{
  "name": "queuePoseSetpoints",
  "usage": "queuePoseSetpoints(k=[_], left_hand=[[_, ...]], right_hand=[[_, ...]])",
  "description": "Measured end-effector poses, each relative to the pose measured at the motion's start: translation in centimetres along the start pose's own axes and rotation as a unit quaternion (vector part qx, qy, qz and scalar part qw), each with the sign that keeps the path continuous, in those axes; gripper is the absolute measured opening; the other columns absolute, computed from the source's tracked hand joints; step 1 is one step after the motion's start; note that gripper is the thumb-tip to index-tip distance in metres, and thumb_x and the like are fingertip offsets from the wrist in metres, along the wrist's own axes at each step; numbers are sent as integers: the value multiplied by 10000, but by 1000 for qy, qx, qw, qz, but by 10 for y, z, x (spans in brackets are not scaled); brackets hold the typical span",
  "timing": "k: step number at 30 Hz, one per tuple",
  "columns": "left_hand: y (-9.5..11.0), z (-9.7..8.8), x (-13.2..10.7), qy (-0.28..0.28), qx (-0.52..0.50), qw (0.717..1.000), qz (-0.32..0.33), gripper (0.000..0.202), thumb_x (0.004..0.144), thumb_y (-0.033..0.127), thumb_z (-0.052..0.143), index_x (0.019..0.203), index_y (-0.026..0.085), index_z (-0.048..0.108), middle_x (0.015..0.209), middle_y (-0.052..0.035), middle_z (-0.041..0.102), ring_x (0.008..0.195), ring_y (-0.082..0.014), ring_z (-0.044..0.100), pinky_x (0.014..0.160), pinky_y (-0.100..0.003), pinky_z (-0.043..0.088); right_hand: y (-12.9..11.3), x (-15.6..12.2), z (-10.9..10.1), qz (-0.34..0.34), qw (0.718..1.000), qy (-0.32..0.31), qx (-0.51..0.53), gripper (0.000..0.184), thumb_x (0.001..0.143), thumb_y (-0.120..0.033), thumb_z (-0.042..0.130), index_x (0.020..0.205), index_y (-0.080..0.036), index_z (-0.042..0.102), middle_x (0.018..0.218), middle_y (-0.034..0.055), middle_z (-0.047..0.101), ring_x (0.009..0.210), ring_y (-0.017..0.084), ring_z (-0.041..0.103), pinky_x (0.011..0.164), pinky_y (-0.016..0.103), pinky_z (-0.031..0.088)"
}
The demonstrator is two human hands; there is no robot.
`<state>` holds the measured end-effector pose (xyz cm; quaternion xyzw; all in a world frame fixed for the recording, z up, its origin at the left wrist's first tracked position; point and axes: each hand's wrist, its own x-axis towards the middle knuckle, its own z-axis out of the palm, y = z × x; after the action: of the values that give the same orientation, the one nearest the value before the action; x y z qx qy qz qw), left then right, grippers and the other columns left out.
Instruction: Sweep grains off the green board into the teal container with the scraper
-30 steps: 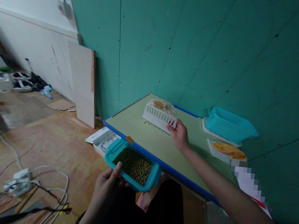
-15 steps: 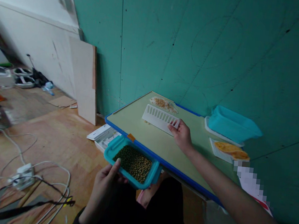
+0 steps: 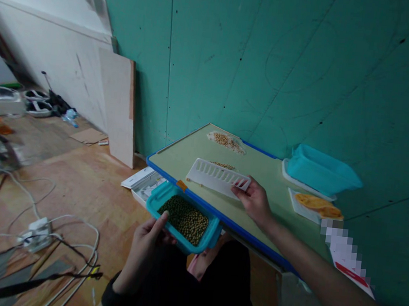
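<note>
My left hand (image 3: pixel 148 242) grips the near rim of a teal container (image 3: pixel 155 200) filled with green and yellowish beans (image 3: pixel 183 218), held just below the table's front edge. My right hand (image 3: pixel 255 200) holds the right end of a white slotted divider (image 3: pixel 215 177), which lies tilted on the pale green table (image 3: pixel 197 154). A small cluster of yellow beans (image 3: pixel 224 166) lies just behind the divider. A larger pile of yellow beans (image 3: pixel 224 141) rests near the table's far corner.
A teal tub on a white lid (image 3: pixel 320 171) and a white tray with orange pieces (image 3: pixel 314 206) sit at the table's right. A green wall stands behind. Cables and a power strip (image 3: pixel 37 234) cross the wooden floor at left, beside a white box (image 3: pixel 142 184).
My right hand has drawn the white divider toward the table's front edge, away from the far pile, and a few beans came with it. The teal container stayed under the edge.
</note>
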<state>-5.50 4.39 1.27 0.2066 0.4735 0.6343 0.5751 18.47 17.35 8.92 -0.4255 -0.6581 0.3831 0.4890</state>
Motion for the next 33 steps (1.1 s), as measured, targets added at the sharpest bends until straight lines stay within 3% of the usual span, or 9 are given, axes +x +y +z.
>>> queuePoseSetpoints(k=[8,12,15,21,25,33], left_hand=[[-1,-4,3,3,2,1000,24,380,698,461,790,537,161,621,443,7,605,413,-131,587,440,-228,469],[-3,-1,-3,16,-11,1000,8,402,658,479,814,512,166,609,423,7,603,389,-132,572,432,-236,484],[-6,1,-8,24,-34,999,0,391,663,472,813,516,170,612,425,14,601,389,-133,569,427,-238,481],[-13,5,-14,13,-40,999,-26,384,636,463,836,539,161,619,456,6,619,397,-131,563,434,-239,472],[-17,5,-15,20,-30,999,-24,386,653,482,821,579,153,634,497,4,621,437,-131,579,434,-220,441],[-24,0,-16,13,-28,999,-22,383,689,463,805,559,157,615,484,30,563,448,-117,559,430,-206,420]], right_hand=[[-18,-41,4,0,1000,-18,-1,268,772,-418,723,743,-217,548,743,18,678,723,182,647,698,304,529],[-22,-47,2,10,1000,-10,18,244,769,-399,734,765,-213,578,762,19,693,732,181,658,714,305,531],[-18,-31,-10,11,999,26,30,254,733,-389,767,810,-210,605,798,27,712,751,191,672,731,320,534],[10,34,-36,-58,988,139,41,322,683,-376,783,895,-205,613,904,41,722,863,211,676,836,362,519],[28,60,-35,-42,989,135,46,337,655,-352,776,909,-194,619,899,46,724,856,218,677,824,371,525],[35,77,-18,-40,992,108,58,333,650,-340,762,917,-192,628,920,60,726,854,224,681,844,394,525]])
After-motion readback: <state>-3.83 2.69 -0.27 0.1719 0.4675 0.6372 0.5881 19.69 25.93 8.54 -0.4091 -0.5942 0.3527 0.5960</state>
